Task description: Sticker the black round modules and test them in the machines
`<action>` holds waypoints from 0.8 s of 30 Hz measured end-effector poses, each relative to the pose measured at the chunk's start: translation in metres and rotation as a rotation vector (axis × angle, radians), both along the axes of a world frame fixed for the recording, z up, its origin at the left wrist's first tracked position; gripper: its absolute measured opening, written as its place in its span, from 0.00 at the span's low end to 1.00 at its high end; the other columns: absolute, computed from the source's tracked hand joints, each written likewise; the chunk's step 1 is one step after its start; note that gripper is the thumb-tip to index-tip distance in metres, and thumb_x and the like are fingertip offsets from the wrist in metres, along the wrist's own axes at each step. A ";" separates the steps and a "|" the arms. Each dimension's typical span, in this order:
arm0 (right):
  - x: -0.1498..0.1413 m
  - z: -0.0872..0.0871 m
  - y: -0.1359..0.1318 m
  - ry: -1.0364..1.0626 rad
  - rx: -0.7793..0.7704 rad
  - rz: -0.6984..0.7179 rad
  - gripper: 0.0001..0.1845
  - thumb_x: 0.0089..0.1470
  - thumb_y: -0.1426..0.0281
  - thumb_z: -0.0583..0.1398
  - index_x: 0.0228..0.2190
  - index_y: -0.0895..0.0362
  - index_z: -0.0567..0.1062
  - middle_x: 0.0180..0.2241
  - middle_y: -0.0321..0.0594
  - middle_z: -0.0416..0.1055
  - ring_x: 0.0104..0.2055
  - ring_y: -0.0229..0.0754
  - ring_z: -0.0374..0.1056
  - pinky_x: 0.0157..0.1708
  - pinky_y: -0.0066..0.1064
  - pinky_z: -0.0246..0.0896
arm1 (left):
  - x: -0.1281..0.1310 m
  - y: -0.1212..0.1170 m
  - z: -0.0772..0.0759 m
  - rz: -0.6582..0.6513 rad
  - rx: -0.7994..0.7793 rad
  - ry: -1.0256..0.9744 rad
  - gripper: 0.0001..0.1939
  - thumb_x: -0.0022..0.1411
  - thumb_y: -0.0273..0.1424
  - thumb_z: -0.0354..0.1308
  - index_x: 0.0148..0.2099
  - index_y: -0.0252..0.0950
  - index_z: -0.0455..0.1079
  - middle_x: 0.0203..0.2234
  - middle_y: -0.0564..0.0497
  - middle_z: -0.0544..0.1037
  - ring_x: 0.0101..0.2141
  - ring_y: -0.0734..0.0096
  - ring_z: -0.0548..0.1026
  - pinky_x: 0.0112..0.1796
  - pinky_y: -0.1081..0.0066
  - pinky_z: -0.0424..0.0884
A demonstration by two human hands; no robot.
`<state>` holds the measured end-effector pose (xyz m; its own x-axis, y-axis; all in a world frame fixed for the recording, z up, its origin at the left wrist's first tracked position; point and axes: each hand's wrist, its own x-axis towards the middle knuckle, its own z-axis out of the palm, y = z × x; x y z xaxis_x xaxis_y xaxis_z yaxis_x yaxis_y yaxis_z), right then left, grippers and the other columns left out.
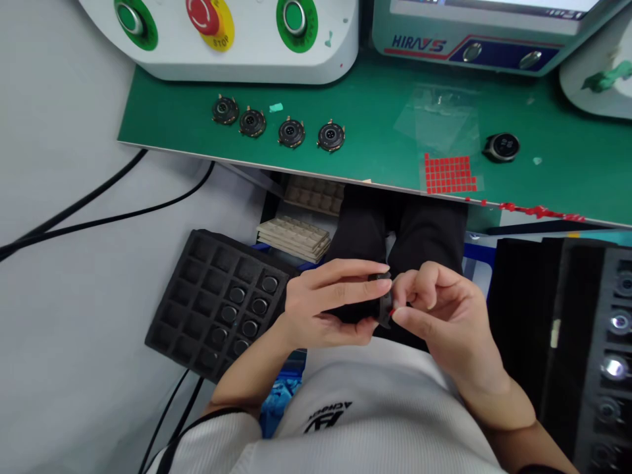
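Observation:
My left hand (330,303) holds a small round black part (382,297) upright on its edge, gripped between thumb and fingers. My right hand (439,316) pinches in at the part's edge from the other side. A tiny red piece (392,313) shows at the right fingertips, and most of it is hidden. On the green bench mat (375,112) lie several round black components with gold-coloured tabs (291,132), a round black watch-like unit (502,147) and a sheet of small red squares (448,174).
A black foam tray (217,303) with round black parts sits left of my hands, and another foam tray (612,349) stands at the right. Beyond the mat are a white machine with a red stop button (205,16) and a HIRAYS unit (467,46). Cables cross the grey floor.

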<state>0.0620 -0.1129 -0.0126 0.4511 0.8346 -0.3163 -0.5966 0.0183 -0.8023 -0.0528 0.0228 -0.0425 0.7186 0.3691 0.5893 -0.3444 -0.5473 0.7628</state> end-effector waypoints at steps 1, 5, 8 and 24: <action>0.000 0.000 0.000 0.004 0.004 0.001 0.17 0.45 0.84 0.67 0.22 0.55 0.66 0.27 0.30 0.75 0.30 0.31 0.70 0.33 0.22 0.67 | -0.001 0.000 0.000 -0.002 0.009 0.002 0.22 0.51 0.22 0.65 0.50 0.32 0.75 0.45 0.42 0.80 0.40 0.67 0.81 0.37 0.72 0.81; 0.002 0.000 0.000 0.028 0.013 0.019 0.19 0.42 0.86 0.68 0.21 0.56 0.66 0.27 0.29 0.75 0.30 0.29 0.69 0.35 0.20 0.67 | -0.002 0.001 0.003 -0.003 0.060 0.012 0.19 0.52 0.22 0.65 0.49 0.31 0.75 0.46 0.42 0.80 0.40 0.69 0.81 0.37 0.75 0.80; 0.003 -0.001 0.000 0.098 0.008 0.053 0.19 0.41 0.86 0.69 0.21 0.56 0.66 0.27 0.29 0.75 0.29 0.28 0.69 0.32 0.19 0.67 | -0.003 0.003 0.004 -0.008 0.115 0.019 0.18 0.54 0.23 0.64 0.49 0.32 0.75 0.46 0.43 0.80 0.41 0.71 0.81 0.38 0.76 0.80; 0.017 -0.018 0.013 0.077 -0.026 -0.231 0.11 0.47 0.65 0.67 0.29 0.55 0.72 0.34 0.36 0.70 0.28 0.32 0.64 0.24 0.25 0.64 | 0.004 -0.008 0.000 -0.365 -1.291 0.181 0.19 0.67 0.34 0.55 0.57 0.38 0.72 0.47 0.43 0.79 0.39 0.65 0.81 0.37 0.69 0.80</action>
